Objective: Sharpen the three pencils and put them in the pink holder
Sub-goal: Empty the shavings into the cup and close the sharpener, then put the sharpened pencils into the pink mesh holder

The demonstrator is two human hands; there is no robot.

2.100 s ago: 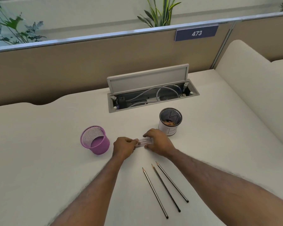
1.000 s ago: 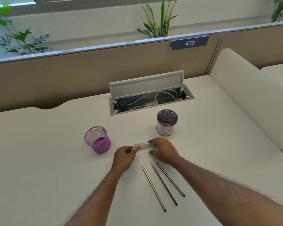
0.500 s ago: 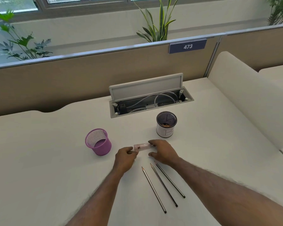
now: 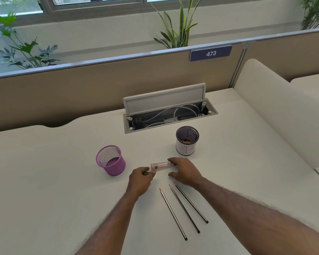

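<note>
A small clear pink sharpener (image 4: 159, 166) lies on the white desk (image 4: 44, 190) between my hands. My left hand (image 4: 139, 182) pinches its left end and my right hand (image 4: 185, 172) grips its right end. Three dark pencils (image 4: 180, 208) lie side by side just below my right hand, tips pointing up-left; nothing holds them. The pink mesh holder (image 4: 110, 162) stands empty to the left of my left hand, a short gap away.
A white-wrapped mesh cup (image 4: 187, 140) marked "B", with shavings inside, stands behind my right hand. An open cable hatch (image 4: 169, 113) sits further back. A beige partition (image 4: 81, 85) closes the far edge; a raised cream divider (image 4: 274, 111) runs along the right.
Both hands slid the sharpener a little nearer to me, away from the cup. My right hand has shifted off its middle, so more of the sharpener shows. The view has tilted up.
</note>
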